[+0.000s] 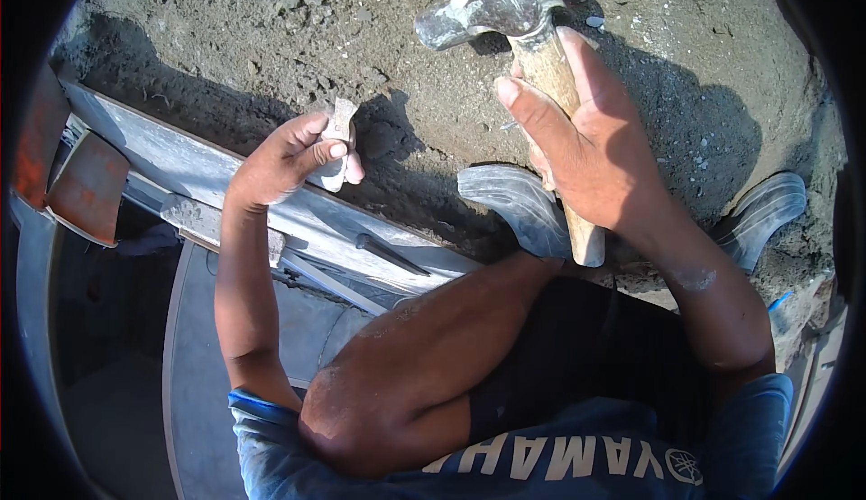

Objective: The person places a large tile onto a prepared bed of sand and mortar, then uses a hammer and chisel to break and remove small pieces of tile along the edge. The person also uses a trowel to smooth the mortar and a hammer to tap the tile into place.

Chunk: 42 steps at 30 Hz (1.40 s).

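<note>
My right hand is wrapped round the wooden handle of a hammer, whose worn, cement-smeared metal head is raised above the rough ground. A thin metal bit, perhaps a nail, sticks out beside the fingers of that hand; I cannot tell whether it is gripped. My left hand pinches a small, pale, flat piece between thumb and fingers, apart from the hammer. Its kind I cannot make out. Below the left hand is a long grey-white board along the edge of the sandy cement surface.
A dark tapered spike lies on the board. Two grey ridged shoes rest on the sandy surface, near my bent knee. Rusty orange metal pieces stand at the far left, above a dark recess. Loose crumbs and small white pebbles dot the ground.
</note>
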{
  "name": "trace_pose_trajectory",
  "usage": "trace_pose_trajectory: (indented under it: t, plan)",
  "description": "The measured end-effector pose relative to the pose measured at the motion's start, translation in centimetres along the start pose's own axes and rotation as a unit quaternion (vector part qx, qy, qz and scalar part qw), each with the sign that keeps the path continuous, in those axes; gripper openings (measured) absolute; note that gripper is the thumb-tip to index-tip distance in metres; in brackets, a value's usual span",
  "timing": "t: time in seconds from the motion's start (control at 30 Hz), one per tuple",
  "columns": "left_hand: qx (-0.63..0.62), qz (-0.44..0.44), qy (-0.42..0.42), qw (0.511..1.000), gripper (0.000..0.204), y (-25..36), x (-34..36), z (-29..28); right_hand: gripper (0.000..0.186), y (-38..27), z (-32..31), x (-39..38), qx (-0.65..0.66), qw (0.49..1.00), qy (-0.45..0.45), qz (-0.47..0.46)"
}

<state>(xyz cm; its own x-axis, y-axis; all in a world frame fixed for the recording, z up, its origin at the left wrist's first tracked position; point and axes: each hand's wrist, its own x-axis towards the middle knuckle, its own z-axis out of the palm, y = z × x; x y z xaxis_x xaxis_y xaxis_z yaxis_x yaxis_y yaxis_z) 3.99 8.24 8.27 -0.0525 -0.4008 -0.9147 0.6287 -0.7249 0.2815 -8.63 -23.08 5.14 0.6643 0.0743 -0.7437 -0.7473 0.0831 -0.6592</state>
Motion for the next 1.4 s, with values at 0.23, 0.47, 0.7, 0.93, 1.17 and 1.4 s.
trace_pose_trajectory:
  t: [0.23,0.47,0.7,0.93,1.17,1.4]
  plan:
    - [-0.003,-0.034,0.006,0.999,0.013,-0.1,0.1,0.3,0.046,-0.1,2.2,0.8,0.019,0.999,-0.009,-0.032]
    - [-0.011,-0.011,-0.015,1.0,0.011,0.3,0.2,0.4,0.041,-0.4,2.7,1.2,0.061,0.998,-0.022,-0.002]
    - [-0.004,-0.015,-0.01,1.0,0.009,0.0,0.1,0.3,0.035,-0.5,3.3,1.3,0.081,0.996,-0.017,0.018]
    - [0.001,0.003,-0.004,1.0,0.01,0.1,-0.1,0.2,0.035,-0.6,4.1,1.3,0.085,0.996,-0.015,0.008]
    - [0.003,0.008,-0.014,1.0,0.012,-0.3,-0.2,0.0,0.035,-0.7,4.5,1.5,0.032,0.999,-0.024,-0.006]
    - [0.027,0.006,-0.003,1.0,0.009,-0.2,0.1,0.5,0.036,-0.2,4.9,1.2,0.044,0.999,-0.022,-0.006]
